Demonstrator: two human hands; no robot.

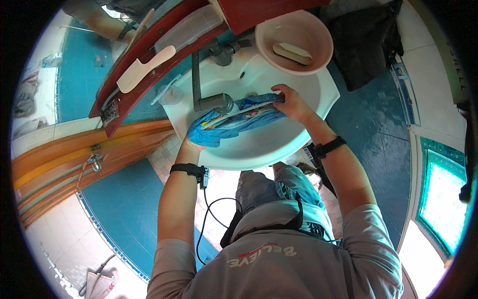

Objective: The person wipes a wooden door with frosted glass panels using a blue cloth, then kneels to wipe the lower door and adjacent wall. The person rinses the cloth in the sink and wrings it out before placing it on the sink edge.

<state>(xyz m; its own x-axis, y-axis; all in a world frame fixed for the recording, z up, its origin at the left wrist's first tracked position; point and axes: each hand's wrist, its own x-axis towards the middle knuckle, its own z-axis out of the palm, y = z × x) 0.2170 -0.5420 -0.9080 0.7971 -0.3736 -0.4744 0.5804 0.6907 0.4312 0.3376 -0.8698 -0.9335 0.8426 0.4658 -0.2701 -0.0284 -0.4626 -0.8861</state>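
A blue cloth item (pixel 233 125) with a pale band and coloured print is stretched between my two hands over the white washbasin (pixel 269 147). My left hand (pixel 194 145) is mostly hidden under the cloth's left end, so its grip does not show. At the other end, my right hand (pixel 291 102) pinches the cloth between thumb and fingers. The tap's spout (pixel 220 102) hangs directly above the left half of the cloth. Whether water runs from it cannot be told.
A pink basin (pixel 294 41) holding a scrubbing brush (pixel 292 53) stands at the washbasin's back right. A red shelf (pixel 138 84) with a cream scraper-like tool (pixel 145 69) juts out at upper left, above a clear cup (pixel 170 95). A dark cloth (pixel 368 45) hangs at right.
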